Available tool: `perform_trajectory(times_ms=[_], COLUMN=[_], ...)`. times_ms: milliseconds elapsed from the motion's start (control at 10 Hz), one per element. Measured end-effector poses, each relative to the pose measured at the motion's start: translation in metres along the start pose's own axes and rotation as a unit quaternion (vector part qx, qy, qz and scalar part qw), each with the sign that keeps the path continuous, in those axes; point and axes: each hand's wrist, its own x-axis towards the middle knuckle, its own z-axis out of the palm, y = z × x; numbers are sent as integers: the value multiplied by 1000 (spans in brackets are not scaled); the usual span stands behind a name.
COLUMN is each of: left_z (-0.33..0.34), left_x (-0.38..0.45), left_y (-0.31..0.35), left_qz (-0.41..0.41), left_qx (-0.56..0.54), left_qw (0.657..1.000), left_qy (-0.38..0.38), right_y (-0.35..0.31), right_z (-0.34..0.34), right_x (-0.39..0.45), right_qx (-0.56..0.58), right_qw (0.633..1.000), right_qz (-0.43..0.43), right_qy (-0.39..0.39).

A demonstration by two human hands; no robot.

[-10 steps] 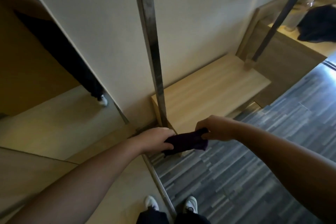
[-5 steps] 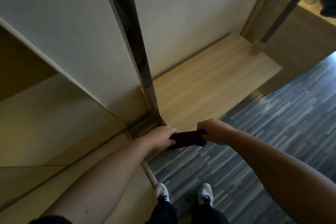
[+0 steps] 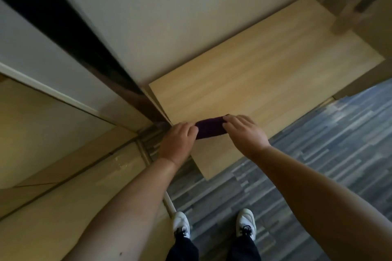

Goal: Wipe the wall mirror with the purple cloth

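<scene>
Standing at: the wall mirror, which fills the left of the view and runs down to the floor behind a dark metal frame; it reflects pale tiles and wall, and nothing touches the glass.
Floor: grey striped planks under the person's white shoes, feet close to the mirror's bottom rail.
Wooden platform: a low light-wood bench top right of the frame, its near left corner below the hands.
Left hand: the left hand has fingers curled over the cloth's left end, gripping it, close to the frame's foot.
Right hand: the right hand lies knuckles-up on the cloth's right end, fingertips bent down onto it, pinching it.
Purple cloth: the purple cloth is a small dark folded strip held between both hands over the platform corner, just right of the mirror; whether it rests on the wood I cannot tell.
Likely reason: held at both ends, probably to fold it into a pad; wiping is not under way now.
</scene>
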Motion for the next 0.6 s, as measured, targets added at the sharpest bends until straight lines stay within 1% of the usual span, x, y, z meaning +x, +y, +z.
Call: perform_trajectory(times_ms=[100,200,300,400,500,600], left_z=[47,70,60,40,20,-5], left_x=[-19,-49,-56,-49,-54,-69], left_y=[5,13,20,27,30,31], left_qz=[18,-7,-18,-27,-58,-127], left_qx=[1,23,69,86,70,-46], left_qw=[997,984,959,950,950,948], left_qy=[-81,-175,-273,-299,-300,-290], right_y=[8,4,-4,-9,-13,-21], right_z=[47,73,72,54,26,-5], right_x=[-29,-62,-72,-63,-53,-42], right_qx=[-17,-50,-86,-99,-73,45], right_qw=[997,991,975,951,941,952], right_qz=[-26,-16,15,3,-3,34], right_qy=[-72,-122,-206,-291,-331,-302])
